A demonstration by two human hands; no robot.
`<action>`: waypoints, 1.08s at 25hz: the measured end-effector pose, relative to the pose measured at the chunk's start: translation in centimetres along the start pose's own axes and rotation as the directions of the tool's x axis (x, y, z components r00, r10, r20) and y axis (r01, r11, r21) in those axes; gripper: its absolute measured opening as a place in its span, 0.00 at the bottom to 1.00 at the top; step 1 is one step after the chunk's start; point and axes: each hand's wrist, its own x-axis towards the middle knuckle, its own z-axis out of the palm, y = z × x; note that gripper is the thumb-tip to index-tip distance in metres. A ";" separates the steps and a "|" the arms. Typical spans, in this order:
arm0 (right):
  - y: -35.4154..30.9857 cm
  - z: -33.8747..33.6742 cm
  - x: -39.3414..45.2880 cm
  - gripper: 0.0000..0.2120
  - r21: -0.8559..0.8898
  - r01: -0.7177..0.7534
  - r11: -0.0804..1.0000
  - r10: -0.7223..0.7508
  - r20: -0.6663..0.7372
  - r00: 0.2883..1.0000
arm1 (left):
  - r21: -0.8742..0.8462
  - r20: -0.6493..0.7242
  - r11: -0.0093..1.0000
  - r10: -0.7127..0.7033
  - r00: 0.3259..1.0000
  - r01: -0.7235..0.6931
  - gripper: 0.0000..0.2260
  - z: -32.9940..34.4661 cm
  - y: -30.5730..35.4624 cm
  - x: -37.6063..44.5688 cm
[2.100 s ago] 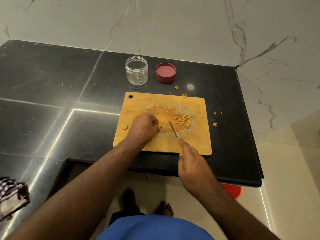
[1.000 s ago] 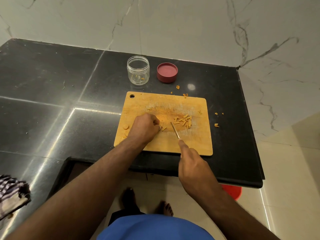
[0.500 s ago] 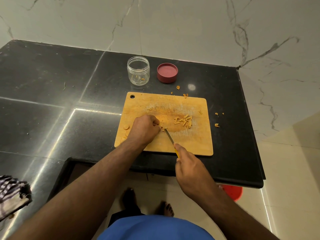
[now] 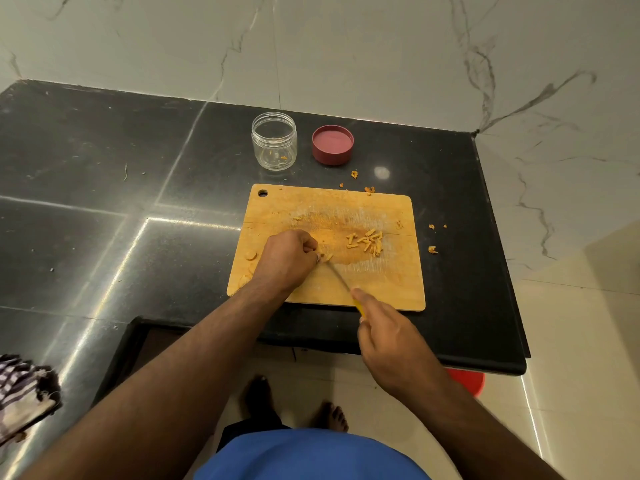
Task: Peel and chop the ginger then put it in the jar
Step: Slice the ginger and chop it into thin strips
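The knife (image 4: 337,277) is swinging back against the ginger (image 4: 325,257) the left hand (image 4: 287,259) is pinching; right hand (image 4: 391,336) is gripping its handle; chopping is continuing.

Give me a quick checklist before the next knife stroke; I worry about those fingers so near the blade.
1. Left hand fingers curled back from the edge: ok, knuckles face the blade.
2. Ginger piece pinned under that hand: cannot tell, mostly hidden by the fingers.
3. Right hand grip on the knife: ok, wrapped round the yellow handle.
4. Cutting board fully on the counter: ok, though its near edge lies close to the counter's front.
5. Cut strips clear of the blade's path: ok, heaped to the right.
6. Jar open to receive: ok, the lid lies beside it.
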 end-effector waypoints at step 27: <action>-1.9 1.7 4.3 0.26 -0.065 0.040 0.997 -0.034 0.088 0.996 | 0.003 0.007 1.000 -0.005 1.000 0.005 0.09 0.1 -0.1 0.4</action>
